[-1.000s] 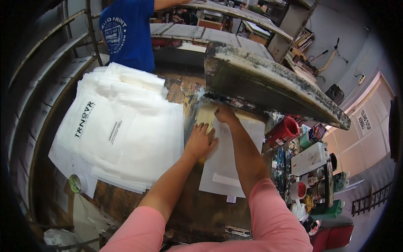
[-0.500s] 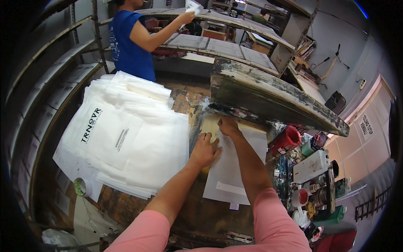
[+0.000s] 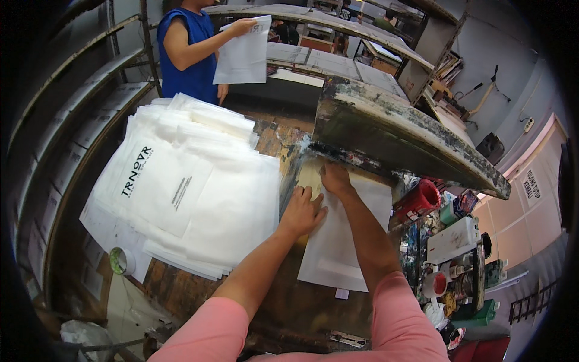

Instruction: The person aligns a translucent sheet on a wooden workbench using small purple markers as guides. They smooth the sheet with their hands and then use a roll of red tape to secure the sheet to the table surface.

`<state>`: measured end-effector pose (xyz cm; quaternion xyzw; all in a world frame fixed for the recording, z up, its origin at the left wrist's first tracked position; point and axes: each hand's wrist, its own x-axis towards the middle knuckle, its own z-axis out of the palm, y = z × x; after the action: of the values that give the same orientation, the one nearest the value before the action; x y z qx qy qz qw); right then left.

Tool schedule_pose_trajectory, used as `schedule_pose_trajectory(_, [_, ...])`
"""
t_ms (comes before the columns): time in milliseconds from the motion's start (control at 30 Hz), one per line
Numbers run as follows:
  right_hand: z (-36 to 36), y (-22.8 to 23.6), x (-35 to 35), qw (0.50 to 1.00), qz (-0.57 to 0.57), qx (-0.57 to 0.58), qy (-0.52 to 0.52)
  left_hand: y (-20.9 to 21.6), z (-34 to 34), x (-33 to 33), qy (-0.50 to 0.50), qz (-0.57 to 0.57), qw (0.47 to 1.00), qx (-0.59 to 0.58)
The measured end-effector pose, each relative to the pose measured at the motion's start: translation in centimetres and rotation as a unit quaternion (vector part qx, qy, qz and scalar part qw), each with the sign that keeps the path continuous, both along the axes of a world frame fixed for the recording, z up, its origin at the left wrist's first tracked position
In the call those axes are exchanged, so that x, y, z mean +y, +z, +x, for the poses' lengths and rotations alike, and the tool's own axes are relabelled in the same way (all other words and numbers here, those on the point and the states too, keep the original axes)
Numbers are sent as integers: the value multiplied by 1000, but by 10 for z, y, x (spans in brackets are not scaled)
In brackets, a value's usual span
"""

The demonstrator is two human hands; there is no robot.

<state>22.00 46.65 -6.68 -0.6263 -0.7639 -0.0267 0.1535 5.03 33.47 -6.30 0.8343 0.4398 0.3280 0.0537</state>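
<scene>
A flat white sheet point(image 3: 344, 241) lies on the dark work surface in front of me, with a paler rectangle showing near its close end. My left hand point(image 3: 303, 211) rests at the sheet's left edge, fingers spread and pressed down. Just beyond it, my right hand point(image 3: 335, 178) is at the sheet's far left corner with its fingers curled; what lies under the fingertips is hidden. Yellowish board point(image 3: 310, 175) shows beside both hands. Over the far end of the sheet tilts a raised, paint-stained printing screen point(image 3: 404, 136).
To the left sits a tall stack of white printed sheets point(image 3: 229, 211), with a roll of green tape point(image 3: 122, 261) beside it. A red tub point(image 3: 419, 199) and paint containers crowd the right. Across the table a person in blue point(image 3: 187, 60) holds a white sheet point(image 3: 244, 51). Racks point(image 3: 96, 36) stand behind.
The person in blue has lowered a white sheet, which now hangs spread out. My view has shifted slightly; both my hands stay near the sheet's far left corner, with the right fingers slightly repositioned.
</scene>
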Motion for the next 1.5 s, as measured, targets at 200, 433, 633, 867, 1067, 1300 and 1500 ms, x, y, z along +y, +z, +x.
schedule_pose_trajectory(200, [4, 9, -7, 999, -8, 14, 44, -4, 2, 2, 12, 13, 1000, 18])
schedule_pose_trajectory(433, [9, 27, -27, 994, 33, 78, 70, -10, 2, 5, 5, 8, 1000, 10])
schedule_pose_trajectory(633, [6, 40, -40, 989, 32, 108, 91, -9, 0, 5, 3, 25, 1000, 15])
schedule_pose_trajectory(867, [14, 32, -38, 989, 43, 108, 93, -12, 2, 7, 4, 28, 999, 19])
schedule_pose_trajectory(1067, [30, 14, -12, 991, 64, 85, 76, -8, 4, 6, 5, 10, 1000, 19])
schedule_pose_trajectory(1300, [38, 1, 9, 996, -22, 47, 72, -7, 7, 6, 20, 1, 999, 46])
schedule_pose_trajectory(1500, [36, -12, 12, 998, -19, 26, 53, -9, 7, 9, 18, -31, 995, 88])
